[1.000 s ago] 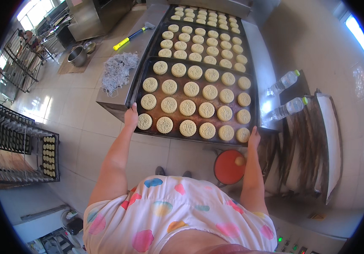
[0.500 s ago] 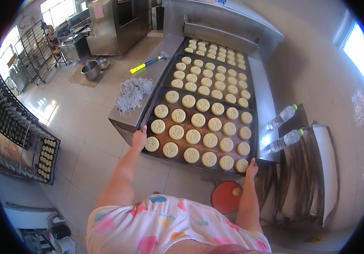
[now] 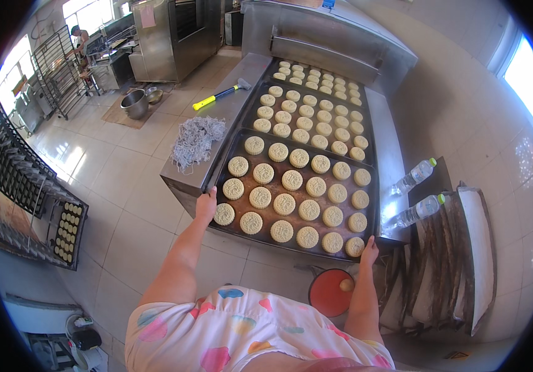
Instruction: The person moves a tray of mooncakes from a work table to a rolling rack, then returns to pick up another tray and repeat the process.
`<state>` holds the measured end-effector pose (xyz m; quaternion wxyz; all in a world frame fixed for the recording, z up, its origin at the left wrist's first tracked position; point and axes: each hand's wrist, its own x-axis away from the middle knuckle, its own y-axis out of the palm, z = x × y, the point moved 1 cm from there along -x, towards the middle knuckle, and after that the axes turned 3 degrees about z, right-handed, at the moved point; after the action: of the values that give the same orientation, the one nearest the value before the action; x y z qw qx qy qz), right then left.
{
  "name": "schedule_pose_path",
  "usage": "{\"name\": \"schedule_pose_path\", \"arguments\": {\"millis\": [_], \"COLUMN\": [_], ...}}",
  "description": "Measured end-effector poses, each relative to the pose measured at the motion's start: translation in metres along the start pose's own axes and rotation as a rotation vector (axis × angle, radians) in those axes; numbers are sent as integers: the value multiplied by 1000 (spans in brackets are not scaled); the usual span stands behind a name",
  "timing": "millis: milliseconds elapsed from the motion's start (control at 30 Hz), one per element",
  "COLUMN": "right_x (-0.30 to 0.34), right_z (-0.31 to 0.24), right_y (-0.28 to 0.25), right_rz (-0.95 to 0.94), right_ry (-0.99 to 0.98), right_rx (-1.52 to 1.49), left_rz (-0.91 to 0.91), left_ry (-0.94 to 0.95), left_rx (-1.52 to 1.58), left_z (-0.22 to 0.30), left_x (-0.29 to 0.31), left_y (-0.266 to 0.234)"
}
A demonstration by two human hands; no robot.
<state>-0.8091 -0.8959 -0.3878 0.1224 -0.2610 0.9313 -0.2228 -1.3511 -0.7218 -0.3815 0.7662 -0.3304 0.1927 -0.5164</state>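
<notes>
A dark baking tray [image 3: 248, 180] lies nearest me, with rows of round, pale mooncakes [image 3: 284, 204] pressed with a pattern on top. My left hand [image 3: 206, 203] is closed around the tray's near left corner. At the near right corner, my right hand [image 3: 370, 250] grips the rim, its thumb up along the edge. Two more trays of the same mooncakes continue behind in line, leading to the wide front of a metal machine [image 3: 322, 49]. The undersides of both hands' fingers are hidden.
On the metal ledge at left lie a tangled grey-white cloth [image 3: 197, 142] and a yellow-handled hammer-like tool [image 3: 217, 97]. Two clear bottles [image 3: 414, 177] rest at right, beside upright stacked boards [image 3: 440, 260]. A red round container [image 3: 330, 292] sits below; racks [image 3: 15, 167] stand left.
The whole view has shifted very slightly. Both hands stay on the tray corners, and the trays and mooncakes keep their places.
</notes>
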Motion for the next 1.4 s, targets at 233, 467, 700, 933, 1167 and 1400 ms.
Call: {"name": "schedule_pose_path", "arguments": {"millis": [233, 467, 700, 933, 1167, 1400], "right_x": [1, -1, 2, 0, -1, 0], "right_z": [1, 5, 2, 6, 8, 4], "right_y": [0, -1, 0, 2, 2, 3], "right_rz": [10, 13, 17, 24, 28, 24], "right_ry": [-28, -12, -15, -18, -19, -20], "right_rx": [-2, 81, 1, 25, 50, 56], "left_rz": [20, 13, 22, 27, 13, 40], "left_ry": [10, 23, 49, 45, 36, 75], "left_rx": [-18, -14, 0, -8, -17, 0], "left_z": [3, 2, 3, -3, -3, -2], "left_x": [2, 2, 2, -2, -2, -1], "left_y": [-1, -1, -2, 2, 2, 1]}}
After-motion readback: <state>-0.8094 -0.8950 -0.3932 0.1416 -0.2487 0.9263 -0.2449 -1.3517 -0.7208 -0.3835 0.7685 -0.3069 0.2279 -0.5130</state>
